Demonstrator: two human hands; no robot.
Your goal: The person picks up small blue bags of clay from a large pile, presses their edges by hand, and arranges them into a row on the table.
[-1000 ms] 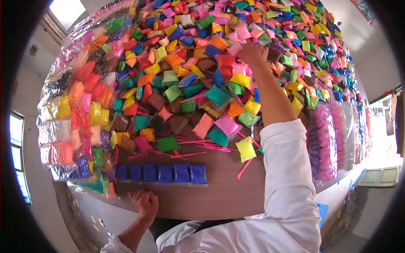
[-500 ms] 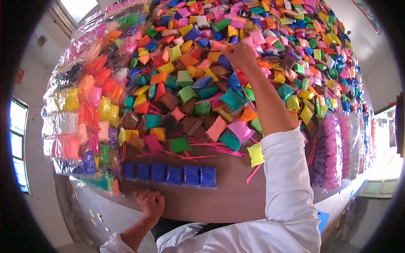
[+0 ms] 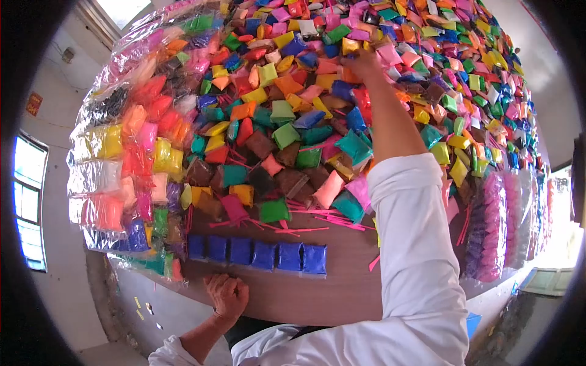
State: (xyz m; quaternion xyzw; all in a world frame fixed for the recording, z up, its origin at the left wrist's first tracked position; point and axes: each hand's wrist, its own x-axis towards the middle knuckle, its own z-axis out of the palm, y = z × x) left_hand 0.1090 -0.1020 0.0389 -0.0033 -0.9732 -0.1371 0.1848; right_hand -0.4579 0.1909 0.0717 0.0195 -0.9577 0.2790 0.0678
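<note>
My right hand [image 3: 364, 66] reaches far into a heap of small coloured packets [image 3: 282, 111], near a yellow packet [image 3: 351, 46] and an orange one. Its fingers point away and are partly hidden, so what they hold, if anything, does not show. At the table's front edge rests my left hand [image 3: 227, 296], its fingers curled in with nothing visible in them. Just beyond it, several dark blue packets [image 3: 264, 255] lie side by side in a row.
Clear bags of sorted packets [image 3: 101, 177] are stacked along the left side. More bags, with pink [image 3: 493, 226] and purple contents, stand at the right edge. Pink strips [image 3: 332, 218] lie scattered on the brown table [image 3: 287, 299] by the heap's near edge.
My right hand has reached slightly farther into the heap and to the right. The whole view has shifted a little; my left hand stays by the row of blue packets.
</note>
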